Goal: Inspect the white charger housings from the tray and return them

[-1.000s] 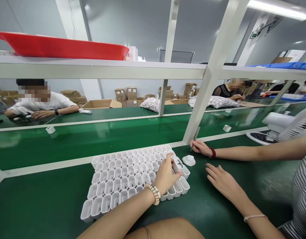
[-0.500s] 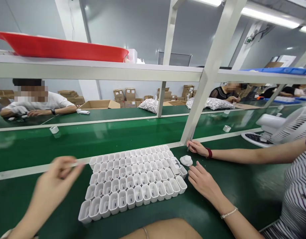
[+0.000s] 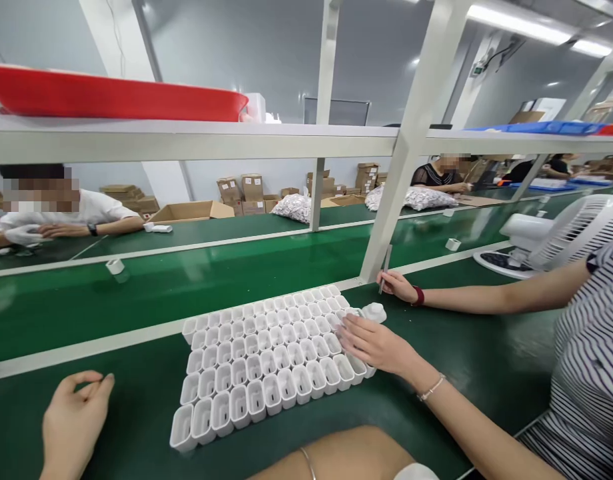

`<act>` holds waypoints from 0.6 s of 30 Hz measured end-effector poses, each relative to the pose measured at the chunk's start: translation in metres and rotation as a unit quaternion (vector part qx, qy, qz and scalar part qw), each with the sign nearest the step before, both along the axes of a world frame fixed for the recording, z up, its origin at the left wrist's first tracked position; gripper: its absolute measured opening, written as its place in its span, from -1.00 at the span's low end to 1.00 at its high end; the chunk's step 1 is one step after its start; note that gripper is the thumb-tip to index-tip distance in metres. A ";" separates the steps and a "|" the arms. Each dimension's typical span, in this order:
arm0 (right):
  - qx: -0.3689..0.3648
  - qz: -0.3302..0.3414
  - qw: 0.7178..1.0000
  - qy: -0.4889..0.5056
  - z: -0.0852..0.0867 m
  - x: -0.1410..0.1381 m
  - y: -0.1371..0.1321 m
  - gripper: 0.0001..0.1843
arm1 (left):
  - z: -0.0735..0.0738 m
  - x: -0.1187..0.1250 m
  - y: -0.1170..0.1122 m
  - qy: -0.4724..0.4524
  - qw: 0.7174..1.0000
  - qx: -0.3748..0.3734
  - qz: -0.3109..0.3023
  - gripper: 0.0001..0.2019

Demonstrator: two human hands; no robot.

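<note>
My left hand (image 3: 74,420) hangs low at the bottom left over the green bench mat (image 3: 131,413), fingers loosely curled and holding nothing. It is apart from the white plastic cell tray (image 3: 182,430), a large grid of small rectangular compartments. Along the bottom edge lies my right forearm (image 3: 336,457) with a thin bangle, its hand out of view. A co-worker's hand (image 3: 371,347) rests over the tray's right end, hiding that corner. Their other hand (image 3: 397,285) holds metal tweezers (image 3: 385,268). A white round cap-like part (image 3: 374,312) stands beyond the tray's far right corner.
A white metal shelf frame (image 3: 411,153) crosses above the bench, carrying a red tray (image 3: 111,100). A white desk fan (image 3: 561,233) stands at the right. Across a second green bench, people sit near white bags and cardboard boxes.
My left hand has left the tray's right end and moved to the bottom left. The co-worker's nearer hand has come onto the tray's right end. The view has drifted slightly.
</note>
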State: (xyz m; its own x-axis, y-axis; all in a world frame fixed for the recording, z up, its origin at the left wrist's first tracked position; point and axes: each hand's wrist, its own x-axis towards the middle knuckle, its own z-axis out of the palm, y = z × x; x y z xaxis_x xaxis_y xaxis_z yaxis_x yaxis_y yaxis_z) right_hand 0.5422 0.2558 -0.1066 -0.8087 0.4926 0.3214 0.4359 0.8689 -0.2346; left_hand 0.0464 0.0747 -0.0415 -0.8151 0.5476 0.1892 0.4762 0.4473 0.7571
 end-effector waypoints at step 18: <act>0.051 -0.202 0.975 0.082 0.013 0.071 0.017 -0.49 | -0.006 -0.007 0.007 -0.033 0.996 0.015 -0.078 -0.75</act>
State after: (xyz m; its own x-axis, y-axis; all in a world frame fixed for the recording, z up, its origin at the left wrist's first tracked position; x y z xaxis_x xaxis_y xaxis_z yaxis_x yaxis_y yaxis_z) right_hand 0.6133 0.2730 -0.0931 -0.4896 0.7191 0.4931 0.7110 0.6566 -0.2516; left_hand 0.0399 0.0820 -0.0479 -0.7316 0.6636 0.1563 0.4867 0.3479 0.8013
